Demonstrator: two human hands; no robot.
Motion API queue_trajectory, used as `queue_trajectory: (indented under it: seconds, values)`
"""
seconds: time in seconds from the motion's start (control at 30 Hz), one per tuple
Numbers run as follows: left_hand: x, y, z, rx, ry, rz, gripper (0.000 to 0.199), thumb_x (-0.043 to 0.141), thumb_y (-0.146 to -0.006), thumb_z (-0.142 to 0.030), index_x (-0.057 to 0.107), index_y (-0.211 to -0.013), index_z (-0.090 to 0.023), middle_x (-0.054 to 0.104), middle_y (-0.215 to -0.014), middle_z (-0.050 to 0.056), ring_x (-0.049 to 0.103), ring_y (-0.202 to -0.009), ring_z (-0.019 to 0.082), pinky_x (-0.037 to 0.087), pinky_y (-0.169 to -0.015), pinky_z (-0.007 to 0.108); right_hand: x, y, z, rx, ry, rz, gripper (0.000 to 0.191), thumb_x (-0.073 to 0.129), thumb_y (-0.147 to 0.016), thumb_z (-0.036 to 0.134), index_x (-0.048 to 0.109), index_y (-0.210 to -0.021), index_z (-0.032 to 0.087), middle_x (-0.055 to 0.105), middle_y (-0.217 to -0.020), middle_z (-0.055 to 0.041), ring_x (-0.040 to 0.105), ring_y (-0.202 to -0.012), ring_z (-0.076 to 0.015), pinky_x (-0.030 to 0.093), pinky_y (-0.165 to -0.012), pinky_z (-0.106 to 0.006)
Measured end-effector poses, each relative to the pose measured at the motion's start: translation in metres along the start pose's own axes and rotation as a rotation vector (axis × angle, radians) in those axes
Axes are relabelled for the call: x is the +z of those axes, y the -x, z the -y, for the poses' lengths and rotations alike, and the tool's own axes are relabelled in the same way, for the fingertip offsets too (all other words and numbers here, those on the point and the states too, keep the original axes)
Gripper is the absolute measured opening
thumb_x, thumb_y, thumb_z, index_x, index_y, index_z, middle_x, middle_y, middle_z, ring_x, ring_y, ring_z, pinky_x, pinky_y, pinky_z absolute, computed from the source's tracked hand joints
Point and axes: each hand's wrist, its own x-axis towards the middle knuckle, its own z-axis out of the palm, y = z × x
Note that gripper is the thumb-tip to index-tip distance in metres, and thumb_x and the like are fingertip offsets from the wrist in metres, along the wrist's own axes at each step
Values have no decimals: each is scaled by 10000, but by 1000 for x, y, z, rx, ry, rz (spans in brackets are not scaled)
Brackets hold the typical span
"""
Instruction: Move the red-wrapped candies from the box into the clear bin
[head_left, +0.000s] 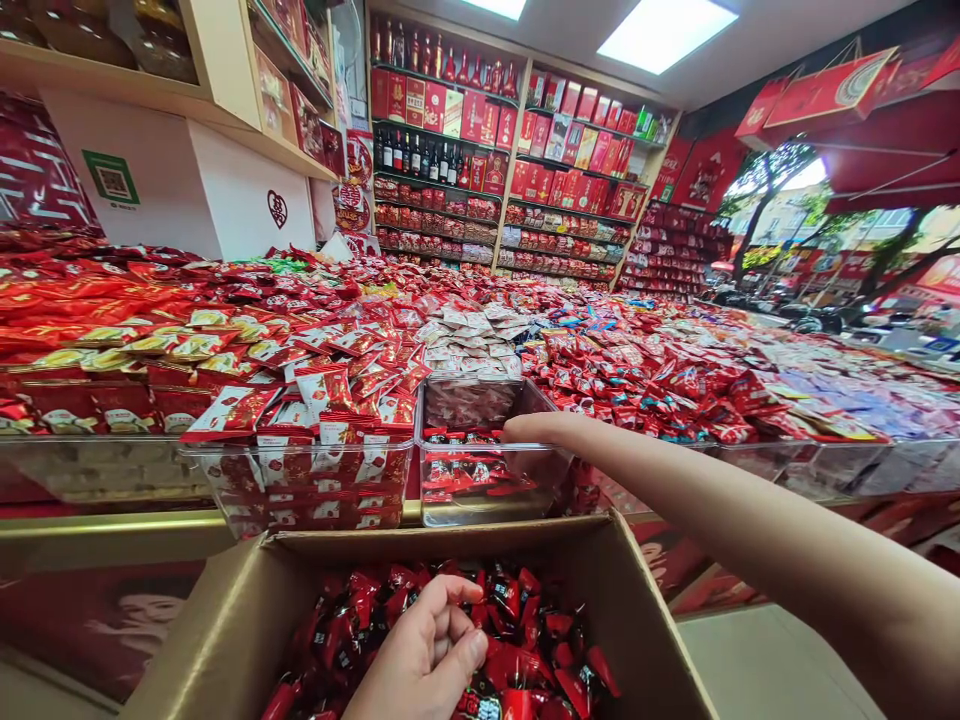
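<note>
Poised over red-and-black packets (352, 640) with the left hand (427, 650): loosely curled, thumb and forefinger apart, nothing visible between them. Reaching away from it with the right hand (534, 430), down into a clear bin (450, 512); blurred behind the plastic, so impossible to tell whether clamped on a packet or spread.

Around the left hand, an open cardboard box (634, 610) with the packets lying loose inside; just beyond it, in the bin, a low layer of similar packets, well short of the rim. Apparently at the step of stocking the bin from the box, and only partly through. Next, probably calling for letting go and levelling on the right, and gathering more on the left.

Just left of the bin, a second bin (300, 480) heaped with red-and-white packets; behind, white packets (476, 335); farther back, shelves of bottles (431, 160).
</note>
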Motion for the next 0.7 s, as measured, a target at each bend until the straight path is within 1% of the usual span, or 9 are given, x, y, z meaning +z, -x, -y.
queue_trajectory:
  seconds: [0.1,0.13,0.23,0.37,0.43,0.53,0.63,0.7]
  values:
    - [1,0,1,2,13,-6,320,592,-663,-380,522,-887,-162,436,-603,-43,384,-575,116,310,-582,246,2,3,0,-16,-55,285,119,659,-571,196,637,-500,103,489,-361,72,385,-331,-6,267,-371,-143]
    - [1,-1,2,2,17,-7,320,595,-662,-384,525,-885,-166,435,-600,-44,382,-570,114,308,-578,244,2,3,0,-16,-81,358,92,673,-546,186,639,-501,114,491,-361,76,391,-334,-9,273,-373,-143]
    - [1,-1,4,1,26,-8,331,603,-658,-398,529,-888,-171,436,-596,-44,379,-563,113,302,-569,241,1,-1,-1,10,-117,472,76,695,-518,193,645,-505,136,508,-366,69,414,-342,-28,301,-379,-153]
    - [0,-2,5,17,22,-4,343,602,-658,-416,531,-888,-171,442,-598,-39,382,-566,115,301,-565,240,-1,-9,-5,39,-82,620,87,706,-513,212,665,-550,145,556,-416,40,461,-386,-59,347,-404,-166]
    - [0,-1,4,17,18,-7,327,601,-661,-405,534,-885,-175,442,-600,-40,387,-570,115,305,-568,240,-1,-12,-8,51,-58,659,117,708,-512,209,679,-609,151,577,-451,31,486,-416,-72,365,-422,-168]
    - [0,-1,4,15,8,-17,291,590,-678,-372,529,-885,-176,439,-599,-47,389,-567,110,310,-563,236,1,-11,-9,72,-15,681,185,684,-544,196,688,-726,159,591,-484,23,497,-428,-89,376,-426,-180]
    - [0,-1,6,20,6,-47,265,582,-689,-345,523,-890,-182,446,-605,-52,402,-572,107,323,-566,233,2,-8,-8,73,34,656,198,622,-599,159,683,-787,165,598,-503,16,496,-428,-98,377,-431,-194]
    - [-1,-2,5,28,32,-92,259,586,-690,-337,522,-894,-190,467,-629,-46,425,-600,111,339,-584,233,3,-9,-8,50,73,602,187,595,-605,127,683,-767,157,609,-528,4,511,-460,-113,382,-455,-206]
